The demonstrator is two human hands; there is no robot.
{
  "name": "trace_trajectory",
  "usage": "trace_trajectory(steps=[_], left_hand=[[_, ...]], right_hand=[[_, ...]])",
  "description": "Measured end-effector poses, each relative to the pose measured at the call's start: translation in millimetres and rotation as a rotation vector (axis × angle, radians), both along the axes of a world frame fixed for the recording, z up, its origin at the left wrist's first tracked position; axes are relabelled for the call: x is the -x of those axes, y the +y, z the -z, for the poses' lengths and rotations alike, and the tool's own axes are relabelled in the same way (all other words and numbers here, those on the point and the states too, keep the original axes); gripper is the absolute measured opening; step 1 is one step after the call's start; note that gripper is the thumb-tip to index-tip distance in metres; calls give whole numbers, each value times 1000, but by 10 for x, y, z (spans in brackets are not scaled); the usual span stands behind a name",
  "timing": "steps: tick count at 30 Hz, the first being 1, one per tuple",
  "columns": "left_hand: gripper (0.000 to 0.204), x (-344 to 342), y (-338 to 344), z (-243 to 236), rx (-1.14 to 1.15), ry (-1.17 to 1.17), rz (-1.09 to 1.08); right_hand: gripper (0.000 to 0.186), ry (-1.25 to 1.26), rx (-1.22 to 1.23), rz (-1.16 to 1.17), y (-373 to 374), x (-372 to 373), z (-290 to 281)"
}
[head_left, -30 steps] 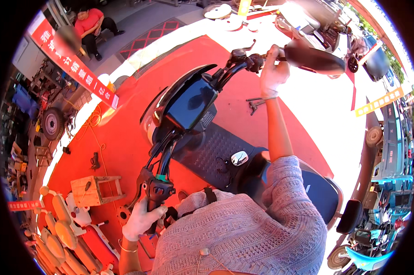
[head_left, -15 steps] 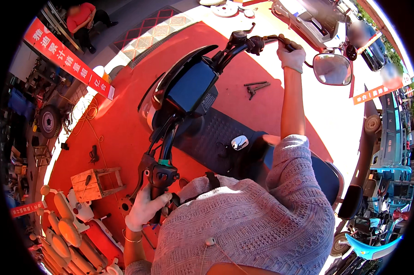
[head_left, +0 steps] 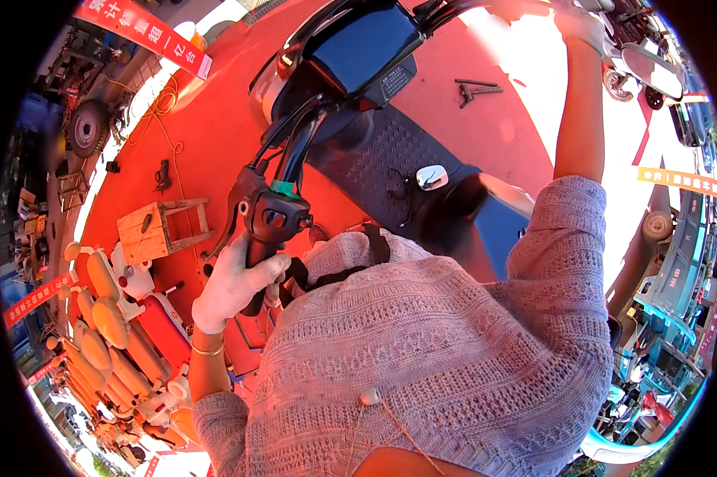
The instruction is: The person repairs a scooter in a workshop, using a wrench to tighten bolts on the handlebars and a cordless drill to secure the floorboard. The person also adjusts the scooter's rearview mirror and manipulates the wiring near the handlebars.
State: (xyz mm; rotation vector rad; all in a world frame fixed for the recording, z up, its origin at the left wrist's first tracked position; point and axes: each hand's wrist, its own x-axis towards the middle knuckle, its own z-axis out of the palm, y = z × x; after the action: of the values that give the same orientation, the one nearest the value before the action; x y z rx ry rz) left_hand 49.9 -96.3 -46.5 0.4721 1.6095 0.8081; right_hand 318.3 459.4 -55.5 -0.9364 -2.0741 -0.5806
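Observation:
An electric scooter with a dark blue glossy display panel [head_left: 366, 48] stands in front of me. My left hand [head_left: 235, 286], in a pale glove, wraps round the black left handlebar grip [head_left: 257, 266], just below the switch housing [head_left: 269, 208]. At the upper right, my right hand [head_left: 578, 25], gloved too, closes round the right handlebar grip; glare washes out its fingers. Beside it a mirror [head_left: 652, 70] juts out. Another mirror [head_left: 431, 177] lies by the dark ribbed footboard [head_left: 374, 159], near the seat's front.
A wooden stool [head_left: 142, 234] with a screwdriver-like tool on it stands at left, near a row of orange-seated scooters [head_left: 108, 322]. A black metal bracket [head_left: 476, 91] lies on the red carpet [head_left: 231, 143]. A yellow cable and a loose wheel [head_left: 88, 127] are farther left.
The view has shifted, putting the handlebars and right hand higher in the picture. Both hands remain at the grips. The seated person at upper left has left the view.

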Motion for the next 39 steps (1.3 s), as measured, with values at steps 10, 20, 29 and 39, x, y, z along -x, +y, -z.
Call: trace_trajectory(steps=[10,20,29,39], left_hand=[[27,-5,42,-13,30,10,10],[23,-6,65,-52,2,-35,19],[30,42,43,-3,7,-7,38],[39,-219,-37,110,-138,907,116]], right_hand=[[20,-88,152,61,200,22,-135],[22,34,374,-184,83,315,-607],[25,569,763,-462,-710,400,-901],[35,1263,916,-155,-3170,-105,1038]])
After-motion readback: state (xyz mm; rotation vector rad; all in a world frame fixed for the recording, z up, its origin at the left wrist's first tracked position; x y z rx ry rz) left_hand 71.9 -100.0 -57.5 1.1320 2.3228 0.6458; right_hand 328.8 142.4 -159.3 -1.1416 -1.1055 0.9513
